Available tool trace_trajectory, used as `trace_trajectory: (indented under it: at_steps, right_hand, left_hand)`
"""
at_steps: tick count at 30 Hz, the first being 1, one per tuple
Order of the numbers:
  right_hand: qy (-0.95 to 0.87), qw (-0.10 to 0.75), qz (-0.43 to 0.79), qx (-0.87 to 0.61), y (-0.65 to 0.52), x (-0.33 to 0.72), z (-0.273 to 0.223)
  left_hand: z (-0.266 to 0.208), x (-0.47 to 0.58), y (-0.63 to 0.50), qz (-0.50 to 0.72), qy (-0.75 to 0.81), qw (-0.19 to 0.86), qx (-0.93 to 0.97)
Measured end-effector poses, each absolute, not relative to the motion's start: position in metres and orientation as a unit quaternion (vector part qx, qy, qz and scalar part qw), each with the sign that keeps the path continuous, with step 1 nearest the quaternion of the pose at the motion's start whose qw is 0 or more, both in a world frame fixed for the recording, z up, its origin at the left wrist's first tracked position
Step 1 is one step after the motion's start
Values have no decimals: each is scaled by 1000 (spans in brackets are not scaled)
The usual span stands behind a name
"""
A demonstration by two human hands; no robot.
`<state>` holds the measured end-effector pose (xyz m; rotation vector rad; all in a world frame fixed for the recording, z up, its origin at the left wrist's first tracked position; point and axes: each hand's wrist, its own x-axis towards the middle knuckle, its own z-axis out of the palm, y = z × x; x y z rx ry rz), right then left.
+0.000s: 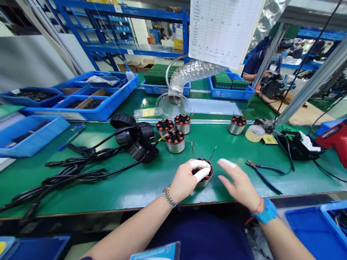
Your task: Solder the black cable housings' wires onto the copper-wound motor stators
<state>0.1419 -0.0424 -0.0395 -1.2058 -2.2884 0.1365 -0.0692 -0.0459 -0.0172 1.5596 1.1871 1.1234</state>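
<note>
A motor stator (205, 183) with copper windings and a silver metal ring sits near the bench's front edge, two thin wires sticking up from it. My left hand (184, 181), with white-covered fingertips, is closed at its top, thumb and finger pressed over the windings; part of the stator is hidden beneath them. Just right of it, my right hand (239, 185) hovers with fingers apart and nothing in them. Further back, more stators (175, 145) stand in a group, and another stator (236, 125) is set apart to the right.
Black cables with round black housings (143, 149) cover the left side. Blue-handled cutters (266, 173) lie to the right, near a red heat gun (341, 137). A silver exhaust duct (193, 72) hangs behind. Blue bins (109, 101) line the back left. A co-worker (259, 64) is at back right.
</note>
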Motion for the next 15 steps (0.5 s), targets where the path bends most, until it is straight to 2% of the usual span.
trace_trajectory:
  at_steps: [2, 4, 6, 8, 12, 15]
  right_hand:
    - [-819, 220, -27, -529, -32, 181, -44]
    - [-749, 128, -110, -640, -25, 224, -54]
    - [-690, 47, -133, -710, -23, 261, -69]
    - [-691, 8, -141, -709, -25, 284, -82]
    - [-728, 11, -163, -666, -31, 283, -83]
    - [-767, 120, -103, -622, -37, 252, -57]
  left_hand:
    - [-15, -70, -46, 451, 485, 407, 629]
    - [-14, -70, -46, 451, 494, 394, 631]
    - [-13, -69, -46, 449, 493, 397, 630]
    - [-11, -68, -46, 449, 485, 412, 627]
    - [-7, -66, -46, 450, 469, 433, 624]
    - [-4, -66, -47, 443, 470, 436, 627]
